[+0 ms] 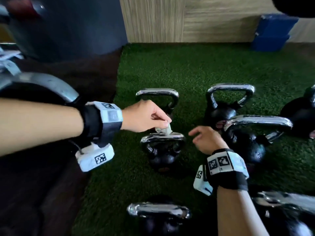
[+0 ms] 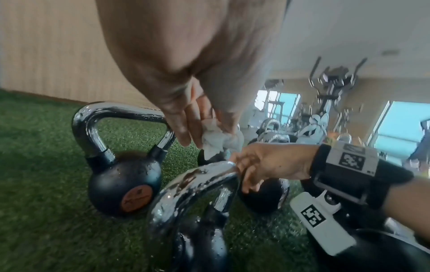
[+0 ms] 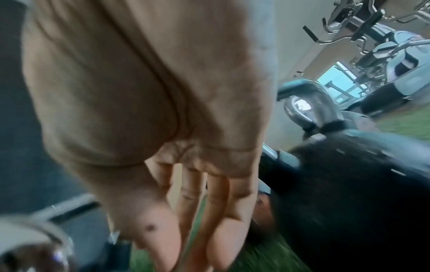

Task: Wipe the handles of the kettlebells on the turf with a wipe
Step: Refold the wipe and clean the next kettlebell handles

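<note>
Several black kettlebells with chrome handles stand on green turf [image 1: 187,68]. My left hand [image 1: 166,124] pinches a crumpled white wipe [image 1: 164,129] and holds it just above the wet handle of the middle kettlebell [image 1: 162,137]. The left wrist view shows the wipe [image 2: 218,143] between my fingers, over that handle [image 2: 193,185]. My right hand [image 1: 196,137] hovers by the handle's right end with fingers loosely extended, holding nothing. Whether it touches the handle I cannot tell. In the blurred right wrist view my fingers [image 3: 216,211] point down, empty.
Other kettlebells stand behind [image 1: 157,95], to the right [image 1: 230,92] [image 1: 255,123] and close in front [image 1: 158,210]. Dark flooring [image 1: 51,176] and a grey machine part [image 1: 42,82] lie left of the turf. A wooden wall [image 1: 187,19] and blue blocks [image 1: 272,33] are behind.
</note>
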Demonstrator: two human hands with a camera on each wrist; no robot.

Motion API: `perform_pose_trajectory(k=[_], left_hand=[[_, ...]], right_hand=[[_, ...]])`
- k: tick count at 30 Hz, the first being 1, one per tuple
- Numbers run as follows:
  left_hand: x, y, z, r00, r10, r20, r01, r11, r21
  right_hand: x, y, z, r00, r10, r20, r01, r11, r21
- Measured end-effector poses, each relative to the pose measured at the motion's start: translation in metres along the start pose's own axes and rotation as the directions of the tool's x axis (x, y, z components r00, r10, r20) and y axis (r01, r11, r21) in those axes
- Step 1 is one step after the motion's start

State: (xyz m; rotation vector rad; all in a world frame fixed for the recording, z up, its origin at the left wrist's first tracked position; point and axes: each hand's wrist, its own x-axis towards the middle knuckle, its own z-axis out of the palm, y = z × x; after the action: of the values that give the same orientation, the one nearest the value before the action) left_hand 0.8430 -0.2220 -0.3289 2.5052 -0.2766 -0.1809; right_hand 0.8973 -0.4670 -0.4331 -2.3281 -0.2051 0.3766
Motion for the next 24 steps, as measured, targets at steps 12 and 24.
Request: perform_pose_trajectory(k=[12,24], left_hand=[[-0.030,-0.021,0.069,0.955,-0.076,-0.286,0.015,0.978,-0.210],[-0.050,-0.015,0.050,0.946,-0.054,-0.320,0.086,0.993,0.086]], right_hand=[[-0.012,0.027,0.077,0.996,-0.010,0.086,-0.035,0.861,0.507],[-0.017,0.025,0.084,1.000,-0.009,-0.009,0.012,0.899,0.438]])
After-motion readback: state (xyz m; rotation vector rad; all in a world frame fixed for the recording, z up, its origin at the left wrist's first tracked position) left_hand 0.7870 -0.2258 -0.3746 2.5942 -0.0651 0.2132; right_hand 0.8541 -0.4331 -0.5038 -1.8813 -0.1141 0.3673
